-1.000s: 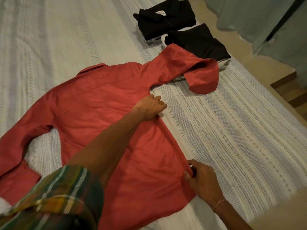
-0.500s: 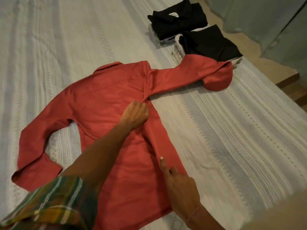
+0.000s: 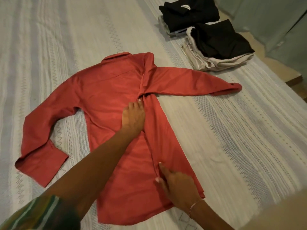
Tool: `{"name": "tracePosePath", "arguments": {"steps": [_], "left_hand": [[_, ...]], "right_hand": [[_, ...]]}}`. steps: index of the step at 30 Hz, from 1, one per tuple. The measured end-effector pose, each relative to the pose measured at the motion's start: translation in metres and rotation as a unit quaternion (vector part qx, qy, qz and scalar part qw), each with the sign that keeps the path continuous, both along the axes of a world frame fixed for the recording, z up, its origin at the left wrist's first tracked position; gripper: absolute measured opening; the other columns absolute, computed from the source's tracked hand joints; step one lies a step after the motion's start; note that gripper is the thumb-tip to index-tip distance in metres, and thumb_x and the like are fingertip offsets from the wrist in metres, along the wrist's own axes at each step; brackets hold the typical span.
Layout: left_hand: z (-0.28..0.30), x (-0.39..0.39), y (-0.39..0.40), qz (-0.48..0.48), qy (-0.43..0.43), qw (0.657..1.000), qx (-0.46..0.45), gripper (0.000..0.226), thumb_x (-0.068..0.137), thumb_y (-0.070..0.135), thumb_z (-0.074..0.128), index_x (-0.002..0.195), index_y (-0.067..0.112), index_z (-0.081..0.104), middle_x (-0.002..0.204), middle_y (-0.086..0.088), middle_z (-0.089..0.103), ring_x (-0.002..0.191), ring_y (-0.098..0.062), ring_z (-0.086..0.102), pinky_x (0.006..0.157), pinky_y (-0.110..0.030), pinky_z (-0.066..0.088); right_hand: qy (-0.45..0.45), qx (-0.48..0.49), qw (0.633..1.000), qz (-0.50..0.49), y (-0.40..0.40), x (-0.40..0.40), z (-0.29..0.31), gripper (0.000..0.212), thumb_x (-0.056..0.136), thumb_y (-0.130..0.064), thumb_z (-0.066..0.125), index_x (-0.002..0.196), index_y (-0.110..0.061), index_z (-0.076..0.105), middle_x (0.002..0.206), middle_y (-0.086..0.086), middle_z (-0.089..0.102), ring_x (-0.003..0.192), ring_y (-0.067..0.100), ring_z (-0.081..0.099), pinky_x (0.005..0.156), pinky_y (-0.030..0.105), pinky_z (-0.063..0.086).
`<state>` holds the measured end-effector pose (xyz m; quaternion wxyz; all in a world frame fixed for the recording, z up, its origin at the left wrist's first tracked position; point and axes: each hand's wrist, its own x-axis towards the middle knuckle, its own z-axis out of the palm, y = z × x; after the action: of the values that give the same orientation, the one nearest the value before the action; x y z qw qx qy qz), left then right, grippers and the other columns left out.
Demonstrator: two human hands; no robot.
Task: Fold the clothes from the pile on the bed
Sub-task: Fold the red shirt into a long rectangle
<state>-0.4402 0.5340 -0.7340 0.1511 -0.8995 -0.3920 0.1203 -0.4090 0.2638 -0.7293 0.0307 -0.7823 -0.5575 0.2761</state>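
The right hand point(image 3: 177, 185) rests on the near hem end of the red shirt point(image 3: 106, 100), index finger straight along the folded-over side edge, the other fingers loosely curled and holding nothing. Farther up the shirt, the left hand point(image 3: 132, 116) presses flat with straight fingers at the fold's waist. The shirt lies back-up on the bed point(image 3: 232, 130), sleeves spread. Beyond it sit two stacks of folded clothes point(image 3: 221, 44).

One red shirt point(image 3: 106, 97) — two folded stacks point(image 3: 221, 47)
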Motion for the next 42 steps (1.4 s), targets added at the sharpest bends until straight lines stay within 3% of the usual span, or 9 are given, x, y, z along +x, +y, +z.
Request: {"name": "tracePosePath", "arguments": {"steps": [5,9,14,20,24,30,34,37,42], "left_hand": [[-0.022,0.012,-0.023,-0.228,-0.169,0.959,0.001,0.021,0.078,0.004,0.047,0.090,0.004,0.064,0.088,-0.016,0.060,0.080,-0.033,0.057,0.070,-0.041,0.046],[-0.062,0.013,-0.021,-0.218,-0.101,0.967,-0.084,0.056,0.101,0.028,0.028,0.142,-0.005,0.047,0.143,-0.022,0.052,0.135,-0.039,0.045,0.115,-0.048,0.034],[-0.071,0.004,-0.015,-0.099,-0.152,0.967,-0.179,0.074,0.098,0.061,0.019,0.161,0.024,0.012,0.168,-0.012,0.003,0.154,-0.039,-0.004,0.126,-0.049,0.006],[-0.055,0.012,-0.009,-0.068,-0.174,0.956,-0.226,0.076,0.094,0.060,0.034,0.159,0.022,0.021,0.167,-0.016,0.010,0.152,-0.040,0.008,0.124,-0.049,0.014],[-0.026,0.023,0.007,-0.045,-0.289,0.930,-0.225,0.041,0.097,0.033,0.054,0.127,0.004,0.057,0.133,-0.020,0.057,0.123,-0.037,0.050,0.099,-0.047,0.047],[-0.008,0.047,0.051,0.044,-0.409,0.888,-0.207,0.021,0.091,0.027,0.061,0.077,0.011,0.056,0.076,-0.012,0.068,0.071,-0.037,0.063,0.056,-0.040,0.044],[-0.015,0.066,0.082,0.096,-0.420,0.863,-0.261,0.020,0.085,0.028,0.059,0.076,0.011,0.063,0.072,-0.008,0.070,0.067,-0.031,0.065,0.061,-0.043,0.052],[-0.013,0.077,0.099,0.217,-0.414,0.792,-0.392,0.028,0.088,0.032,0.068,0.073,0.008,0.067,0.070,-0.007,0.071,0.069,-0.027,0.068,0.071,-0.043,0.058],[0.030,0.078,0.130,0.401,-0.440,0.549,-0.587,0.057,0.092,0.063,0.056,0.089,0.006,0.064,0.078,-0.015,0.071,0.065,-0.024,0.069,0.073,-0.042,0.061]], "right_hand": [[-0.085,0.228,0.970,0.016,0.051,0.020,-0.029,0.023,0.096,-0.019,0.056,0.118,-0.017,0.062,0.109,0.005,0.059,0.096,0.028,0.058,0.081,0.039,0.048],[-0.081,0.147,0.984,0.051,0.071,0.035,-0.047,0.057,0.103,-0.045,0.039,0.154,-0.019,0.037,0.160,0.010,0.034,0.149,0.034,0.027,0.120,0.054,0.023],[-0.090,0.121,0.988,0.027,0.022,0.024,-0.057,0.097,0.086,-0.086,0.033,0.161,-0.028,0.015,0.169,0.003,0.009,0.155,0.036,-0.001,0.121,0.064,0.002],[-0.082,0.110,0.991,-0.008,0.028,0.022,-0.048,0.099,0.081,-0.092,0.032,0.156,-0.028,0.034,0.164,0.005,0.028,0.152,0.037,0.017,0.121,0.063,0.006],[-0.020,0.210,0.970,-0.121,0.080,0.045,-0.025,0.052,0.098,-0.068,0.038,0.112,-0.024,0.062,0.110,-0.003,0.059,0.103,0.021,0.054,0.100,0.042,0.041],[0.367,0.177,0.721,-0.561,0.203,0.154,-0.020,0.050,0.082,-0.049,0.078,0.102,-0.006,0.064,0.100,0.013,0.075,0.089,0.020,0.071,0.090,0.038,0.057],[0.522,0.142,0.581,-0.608,0.261,0.199,-0.017,0.044,0.083,-0.048,0.078,0.099,-0.010,0.063,0.097,0.010,0.070,0.088,0.022,0.071,0.082,0.038,0.061],[0.449,0.202,0.609,-0.622,0.284,0.199,-0.020,0.031,0.092,-0.034,0.072,0.101,-0.007,0.061,0.105,0.012,0.069,0.085,0.025,0.069,0.075,0.038,0.060],[0.156,0.419,0.799,-0.403,0.310,0.156,0.013,0.027,0.101,-0.015,0.056,0.091,0.008,0.068,0.090,0.028,0.070,0.081,0.040,0.066,0.073,0.037,0.048]]}}
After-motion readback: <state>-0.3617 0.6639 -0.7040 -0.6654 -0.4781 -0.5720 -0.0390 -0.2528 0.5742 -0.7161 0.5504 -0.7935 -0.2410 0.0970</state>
